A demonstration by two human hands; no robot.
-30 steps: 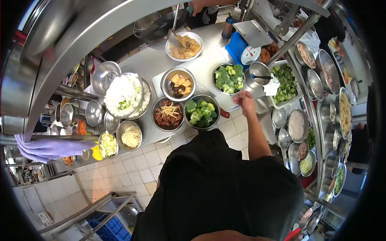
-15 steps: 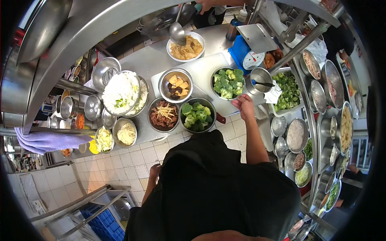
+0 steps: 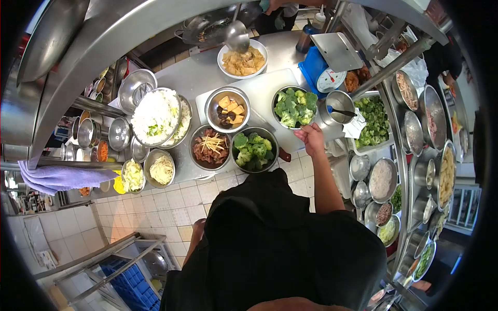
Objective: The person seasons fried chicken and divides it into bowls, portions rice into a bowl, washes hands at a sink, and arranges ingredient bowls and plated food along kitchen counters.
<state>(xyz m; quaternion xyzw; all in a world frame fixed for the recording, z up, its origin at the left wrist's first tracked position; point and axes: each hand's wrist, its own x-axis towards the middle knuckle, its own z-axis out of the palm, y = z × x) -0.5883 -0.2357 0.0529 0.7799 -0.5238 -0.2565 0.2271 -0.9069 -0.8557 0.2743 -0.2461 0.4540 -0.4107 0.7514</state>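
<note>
My right hand (image 3: 311, 138) is closed at the front rim of a steel bowl of broccoli (image 3: 294, 107), by the edge of a white cutting board (image 3: 270, 83); whether it pinches the rim or something small is hard to make out. A second broccoli bowl (image 3: 254, 150), a bowl of meat with ginger strips (image 3: 209, 147) and a bowl of tofu and mushrooms (image 3: 227, 108) stand to its left. Low beside my body hangs my left hand (image 3: 198, 226), its fingers mostly hidden, away from the table.
A co-worker's hand at the top holds a ladle (image 3: 237, 37) over a white bowl of food (image 3: 242, 60). A blue scale (image 3: 314, 67) stands behind the broccoli. Rice bowls (image 3: 155, 116) are at left, racks of ingredient bowls (image 3: 383, 180) at right, and a metal shelf bar (image 3: 207, 15) crosses above.
My left hand has come into view beside my body. The ladle has risen and shifted right from the white bowl. My right hand stays near the broccoli bowl, its fingers now more curled.
</note>
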